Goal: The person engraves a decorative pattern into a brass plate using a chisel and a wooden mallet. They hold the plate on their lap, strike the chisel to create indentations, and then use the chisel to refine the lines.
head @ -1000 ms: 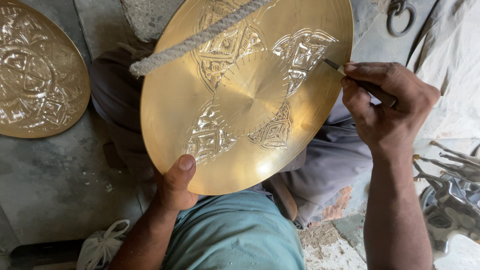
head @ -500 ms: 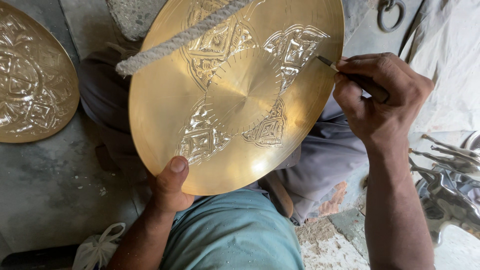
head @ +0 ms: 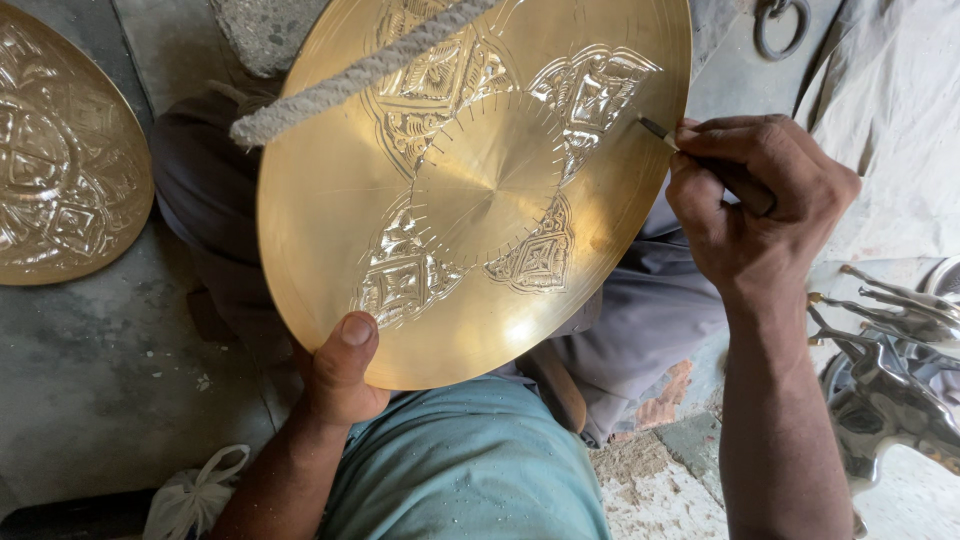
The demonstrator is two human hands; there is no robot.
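The right hand (head: 755, 205) has its fingers curled tight round a thin graver (head: 665, 135), whose tip meets the brass plate (head: 480, 190) at the plate's 3 o'clock edge, just beside one of the engraved motifs. The left hand (head: 340, 370) grips the plate's rim at about 7 o'clock, thumb pressed flat on the face and the other fingers hidden behind the metal. The plate sits tilted across the person's lap, filling the middle of the view, with four engraved panels ringing a plain centre marked by short radial ticks. A thick rope (head: 360, 75) lies across the plate's upper part, running from 9 o'clock up toward 12 and covering part of the top-left panel. Below the plate are the teal shirt (head: 470, 470) and grey trousers (head: 640, 310). A second engraved plate (head: 60, 170) lies flat at the 9 o'clock edge of the view, well apart from the hands. At 4 o'clock, near the right forearm, stand silvery metal pieces (head: 890, 370) with thin prongs. A white plastic bag (head: 195, 495) lies at 7 o'clock, an iron ring (head: 780, 25) at 1 o'clock beside pale cloth (head: 890, 110). The floor (head: 100, 380) is grey, dusty concrete with sandy grit at 5 o'clock.
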